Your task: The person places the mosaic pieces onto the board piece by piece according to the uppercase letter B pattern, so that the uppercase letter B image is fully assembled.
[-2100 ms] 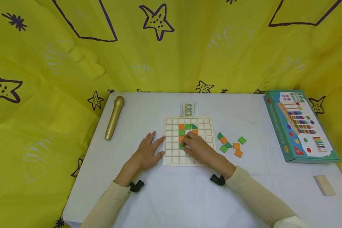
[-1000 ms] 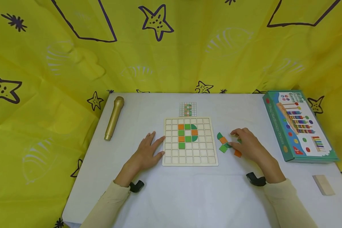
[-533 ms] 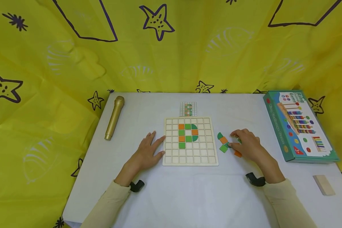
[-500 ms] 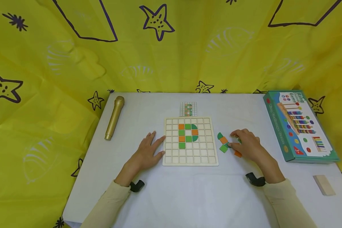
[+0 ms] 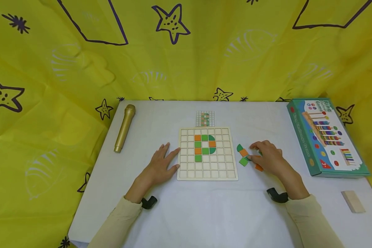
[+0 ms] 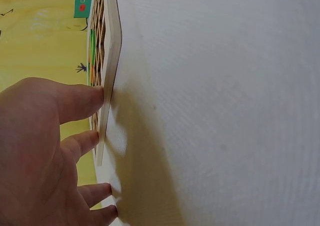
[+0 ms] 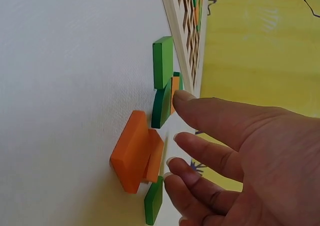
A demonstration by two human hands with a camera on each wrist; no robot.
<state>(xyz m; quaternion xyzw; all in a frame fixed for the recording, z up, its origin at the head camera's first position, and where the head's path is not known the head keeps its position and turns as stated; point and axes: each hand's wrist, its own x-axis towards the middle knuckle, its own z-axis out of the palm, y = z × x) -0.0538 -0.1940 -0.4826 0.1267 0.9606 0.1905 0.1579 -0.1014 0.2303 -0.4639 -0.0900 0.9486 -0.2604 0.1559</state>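
A pale wooden grid board (image 5: 186, 174) lies flat in the head view, with orange and green tiles set in a P-like shape. My left hand (image 5: 158, 167) rests at its left side, fingers spread; in the left wrist view the thumb (image 6: 82, 103) touches the board's edge. My right hand (image 5: 269, 156) hovers over the loose tiles on the right, fingers bent loosely, nothing between them. Below its fingers the right wrist view shows an orange square (image 7: 131, 153) against another, a dark green quarter-round (image 7: 160, 108) and light green squares (image 7: 162, 63). The hand partly hides these tiles from above.
A small pattern card (image 5: 205, 119) lies behind the board. A golden microphone (image 5: 124, 129) is at the far left of the white table (image 5: 204, 217). On the right are a boxed ring game (image 5: 328, 137) and a wooden block (image 5: 353, 201). A yellow curtain hangs behind.
My right hand has moved from the board to the loose tiles on the right, uncovering the tiles on the grid, and stays there over the last second. My left hand has not moved.
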